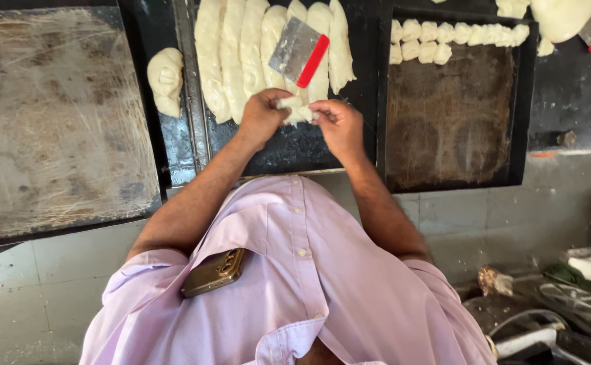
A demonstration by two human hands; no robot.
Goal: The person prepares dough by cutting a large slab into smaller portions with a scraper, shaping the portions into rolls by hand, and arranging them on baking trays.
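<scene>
Both hands (263,116) (339,125) pinch dough piece (295,108) w/ fingertips.

The person wore a light pink shirt (309,270) with short sleeves and small white buttons down the front. The arms were bare below the sleeves, and both hands were bare too. A gold-brown phone (214,272) stuck out of the shirt's chest pocket.
</scene>
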